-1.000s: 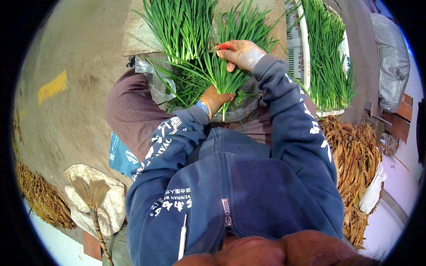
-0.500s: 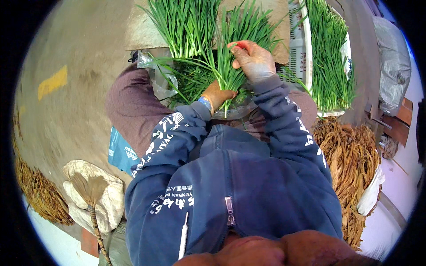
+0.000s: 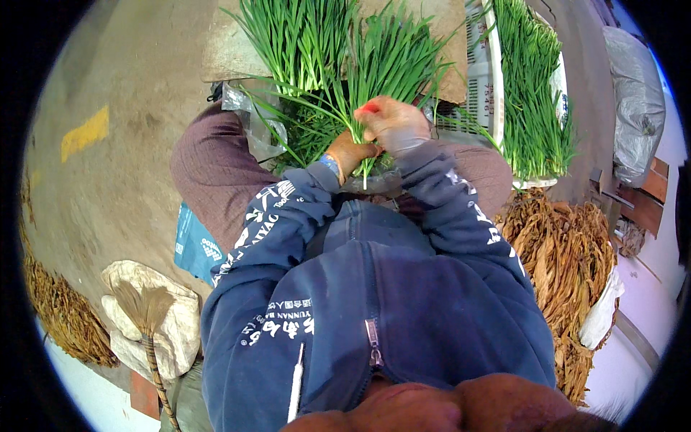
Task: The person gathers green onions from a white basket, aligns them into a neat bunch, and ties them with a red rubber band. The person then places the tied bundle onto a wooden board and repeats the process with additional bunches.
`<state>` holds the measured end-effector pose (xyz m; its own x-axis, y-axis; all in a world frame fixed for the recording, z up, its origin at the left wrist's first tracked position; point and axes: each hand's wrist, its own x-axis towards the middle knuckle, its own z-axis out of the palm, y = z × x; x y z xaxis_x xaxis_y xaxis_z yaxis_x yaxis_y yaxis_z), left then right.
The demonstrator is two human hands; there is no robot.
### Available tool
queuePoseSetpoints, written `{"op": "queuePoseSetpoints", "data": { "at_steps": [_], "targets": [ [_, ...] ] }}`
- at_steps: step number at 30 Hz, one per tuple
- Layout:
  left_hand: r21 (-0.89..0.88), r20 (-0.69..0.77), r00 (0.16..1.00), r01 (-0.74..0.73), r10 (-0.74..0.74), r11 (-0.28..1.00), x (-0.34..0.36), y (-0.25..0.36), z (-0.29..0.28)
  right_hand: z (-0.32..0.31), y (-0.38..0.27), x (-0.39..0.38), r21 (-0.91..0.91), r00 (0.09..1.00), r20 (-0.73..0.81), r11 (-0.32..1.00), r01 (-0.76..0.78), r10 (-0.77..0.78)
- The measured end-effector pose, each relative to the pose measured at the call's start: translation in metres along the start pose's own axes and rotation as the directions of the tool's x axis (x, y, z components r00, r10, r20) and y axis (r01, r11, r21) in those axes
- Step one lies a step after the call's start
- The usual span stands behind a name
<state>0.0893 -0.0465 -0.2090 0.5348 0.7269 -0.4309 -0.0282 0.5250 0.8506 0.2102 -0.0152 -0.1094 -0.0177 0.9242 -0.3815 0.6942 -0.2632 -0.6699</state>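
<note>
Brought the right hand (image 3: pixel 396 124) down and a little leftward since the frame half a second ago, to just above and beside the left hand (image 3: pixel 353 153). Has held the left hand in nearly the same place. Grips with it a bunch of green stalks (image 3: pixel 371 83) by the lower stems, leaving the stem ends poking out below and the long leaves fanning up beyond both hands. Curls the right hand near the bunch, with fingertips drawn together; cannot tell about anything pinched between them. Has loose green leaves (image 3: pixel 306 129) in the lap, left of the left hand, with clear plastic (image 3: pixel 272 137) farther left. Faces a pale board (image 3: pixel 230 50) beyond the hands, carrying a pile of green stalks (image 3: pixel 299 47) up and left of the right hand. Has a white crate (image 3: pixel 497 86) to the right of the right hand, filled with upright greens (image 3: pixel 533 108). Sits with dried brown leaves (image 3: pixel 558 266) below and right of the hands, and a broom (image 3: pixel 147 309) over a whitish sack (image 3: pixel 183 335), well below and left.
</note>
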Motion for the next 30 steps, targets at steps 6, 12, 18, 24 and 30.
{"op": "queuePoseSetpoints", "data": {
  "at_steps": [6, 12, 18, 24, 30],
  "targets": [
    [-0.333, 0.067, 0.996, 0.073, -0.054, 0.94, -0.002, 0.0, 0.004, -0.027, 0.01, -0.003, 0.08, 0.978, 0.049, 0.975, -0.208, 0.204],
    [0.173, 0.049, 0.982, -0.186, 0.18, 0.967, 0.012, -0.027, -0.004, -0.004, -0.036, 0.0, -0.596, 0.998, 0.063, 0.802, 0.039, -0.001],
    [-0.144, 0.072, 0.997, 0.036, -0.025, 0.989, -0.003, 0.006, 0.0, -0.002, 0.001, 0.019, -0.288, 0.996, -0.01, 0.954, -0.082, 0.083],
    [-0.451, 0.082, 0.995, 0.087, -0.056, 0.888, -0.006, 0.007, 0.007, -0.013, 0.029, 0.012, 0.201, 0.969, 0.043, 0.948, -0.249, 0.245],
    [-0.61, 0.223, 0.971, 0.208, -0.085, 0.765, -0.01, 0.01, 0.004, -0.007, 0.047, -0.017, 0.083, 0.967, -0.179, 0.983, -0.166, 0.179]
  ]
}}
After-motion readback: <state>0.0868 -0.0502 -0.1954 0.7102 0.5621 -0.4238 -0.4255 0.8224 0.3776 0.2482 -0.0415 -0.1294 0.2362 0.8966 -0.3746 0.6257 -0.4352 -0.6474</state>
